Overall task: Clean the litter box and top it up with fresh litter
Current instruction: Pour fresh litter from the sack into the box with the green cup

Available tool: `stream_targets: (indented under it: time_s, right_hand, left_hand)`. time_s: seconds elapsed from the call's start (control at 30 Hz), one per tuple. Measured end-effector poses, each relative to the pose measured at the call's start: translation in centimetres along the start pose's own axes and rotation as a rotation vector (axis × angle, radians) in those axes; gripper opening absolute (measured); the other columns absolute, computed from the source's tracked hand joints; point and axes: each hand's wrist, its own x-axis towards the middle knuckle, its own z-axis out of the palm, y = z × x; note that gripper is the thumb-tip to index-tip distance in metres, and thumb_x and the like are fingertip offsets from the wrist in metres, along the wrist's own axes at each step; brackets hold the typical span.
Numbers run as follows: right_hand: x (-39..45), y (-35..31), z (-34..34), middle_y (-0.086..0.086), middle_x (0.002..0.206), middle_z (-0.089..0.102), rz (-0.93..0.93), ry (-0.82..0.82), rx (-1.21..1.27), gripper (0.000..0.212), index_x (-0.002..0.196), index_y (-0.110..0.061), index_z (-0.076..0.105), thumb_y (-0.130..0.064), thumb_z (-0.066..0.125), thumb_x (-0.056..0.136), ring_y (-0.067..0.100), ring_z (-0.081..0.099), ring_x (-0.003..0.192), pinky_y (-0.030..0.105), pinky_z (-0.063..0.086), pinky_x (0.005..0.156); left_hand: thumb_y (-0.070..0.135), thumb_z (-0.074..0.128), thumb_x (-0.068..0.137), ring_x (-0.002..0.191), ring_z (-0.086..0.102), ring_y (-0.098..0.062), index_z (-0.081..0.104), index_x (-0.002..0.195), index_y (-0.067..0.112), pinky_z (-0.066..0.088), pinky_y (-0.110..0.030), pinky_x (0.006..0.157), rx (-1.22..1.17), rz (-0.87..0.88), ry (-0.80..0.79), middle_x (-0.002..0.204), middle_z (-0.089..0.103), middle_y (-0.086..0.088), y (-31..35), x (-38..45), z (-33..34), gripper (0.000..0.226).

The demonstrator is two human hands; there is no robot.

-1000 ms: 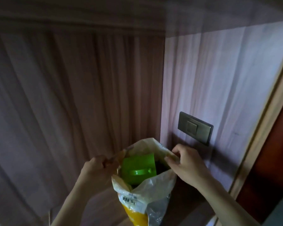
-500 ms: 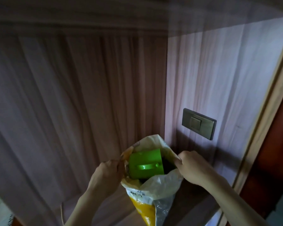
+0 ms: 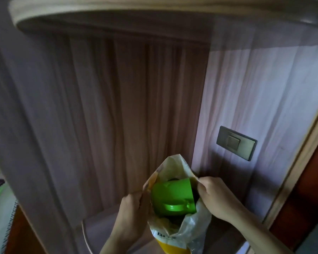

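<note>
A white and yellow litter bag (image 3: 174, 237) stands open on a wooden shelf at the bottom centre. Inside its mouth lies a bright green plastic cup (image 3: 173, 197) on its side, handle toward me. My left hand (image 3: 130, 208) grips the bag's left rim. My right hand (image 3: 213, 195) pinches the right rim, and together they hold the mouth apart. The litter inside is dark and mostly hidden by the cup. No litter box is in view.
The bag sits in a wooden alcove with a back panel (image 3: 136, 116) and a right side wall (image 3: 264, 92). A grey wall switch (image 3: 236, 143) is on the right wall. A dark red door (image 3: 308, 204) stands at far right.
The view has tilted up and left, so the bag sits lower and further right in frame. Both hands stay on the rim and the cup stays inside the bag.
</note>
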Motion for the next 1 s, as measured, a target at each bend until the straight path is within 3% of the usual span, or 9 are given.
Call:
stream_targets:
  time_s: [0.1,0.17,0.27,0.43,0.5,0.63,0.73,0.87,1.0]
  right_hand:
    - [-0.4,-1.0,0.6,0.003,0.053,0.057,-0.028,0.029,0.023,0.035,0.059,-0.01,0.047,-0.015,0.05,0.094,0.016,0.059,0.053,0.036,0.042,0.053]
    - [-0.8,-1.6,0.9,0.0,0.051,0.055,-0.072,0.036,0.035,0.039,0.057,-0.015,0.045,-0.013,0.05,0.095,0.011,0.058,0.05,0.033,0.04,0.051]
    - [-1.4,-2.1,1.3,-0.002,0.049,0.055,-0.11,0.01,0.144,0.043,0.055,-0.019,0.044,-0.012,0.051,0.097,0.002,0.053,0.046,0.026,0.038,0.046]
    - [-1.2,-3.0,2.6,0.005,0.058,0.06,-0.204,-0.151,0.305,0.039,0.062,-0.009,0.055,-0.021,0.05,0.099,0.003,0.053,0.054,0.038,0.045,0.052]
    - [-1.3,-3.8,3.2,-0.002,0.053,0.055,-0.237,-0.19,0.362,0.04,0.06,-0.008,0.053,-0.021,0.05,0.098,0.0,0.048,0.053,0.034,0.041,0.051]
    - [-2.0,-5.7,4.5,-0.006,0.052,0.053,-0.337,-0.318,0.424,0.04,0.064,-0.005,0.055,-0.024,0.048,0.099,-0.001,0.047,0.052,0.034,0.04,0.051]
    - [-3.6,-8.1,5.9,-0.012,0.048,0.05,-0.433,-0.392,0.439,0.042,0.061,-0.009,0.052,-0.027,0.047,0.099,-0.002,0.046,0.048,0.024,0.035,0.049]
    - [-6.5,-12.2,7.9,-0.01,0.044,0.045,-0.582,-0.438,0.464,0.05,0.058,-0.008,0.049,-0.041,0.046,0.096,0.0,0.043,0.044,0.036,0.036,0.048]
    - [-11.0,-17.1,10.3,-0.01,0.042,0.04,-0.677,-0.534,0.436,0.048,0.052,-0.013,0.044,-0.026,0.053,0.097,-0.001,0.039,0.043,0.035,0.033,0.048]
  left_hand:
    - [0.022,0.05,0.1,0.047,0.038,-0.004,0.047,0.058,0.003,0.034,-0.033,0.047,-0.021,0.006,0.027,0.048,0.048,-0.002,-0.7,-1.2,-0.9,0.046]
    - [0.019,0.05,0.099,0.047,0.036,-0.003,0.044,0.058,0.003,0.031,-0.028,0.047,-0.013,0.026,0.041,0.047,0.043,0.006,-0.8,-2.0,-1.5,0.045]
    - [0.019,0.05,0.099,0.046,0.039,-0.004,0.046,0.057,0.003,0.03,-0.023,0.046,-0.004,0.012,0.08,0.047,0.047,0.004,-0.3,-3.1,-2.2,0.045]
    - [0.027,0.049,0.1,0.045,0.038,-0.005,0.048,0.063,0.002,0.031,-0.03,0.046,0.008,-0.089,0.186,0.046,0.045,0.003,0.3,-5.7,-3.4,0.045]
    - [0.029,0.049,0.1,0.044,0.039,-0.006,0.05,0.065,0.006,0.029,-0.029,0.047,0.0,-0.161,0.248,0.046,0.045,0.003,0.7,-7.4,-3.9,0.042]
    - [0.031,0.048,0.1,0.042,0.035,-0.007,0.047,0.051,0.014,0.025,-0.025,0.045,0.023,-0.263,0.399,0.043,0.041,0.005,2.4,-11.7,-5.2,0.051]
    - [0.04,0.044,0.09,0.044,0.033,-0.009,0.044,0.053,0.016,0.026,-0.029,0.046,0.039,-0.33,0.516,0.046,0.038,0.008,3.3,-15.7,-6.7,0.045]
    - [0.025,0.051,0.101,0.044,0.03,-0.004,0.04,0.053,0.018,0.026,-0.025,0.044,0.13,-0.388,0.643,0.045,0.036,0.011,4.5,-21.8,-9.0,0.049]
    - [0.025,0.051,0.101,0.045,0.032,-0.003,0.04,0.053,0.015,0.026,-0.024,0.045,0.195,-0.437,0.758,0.045,0.038,0.012,4.7,-28.8,-11.4,0.05]
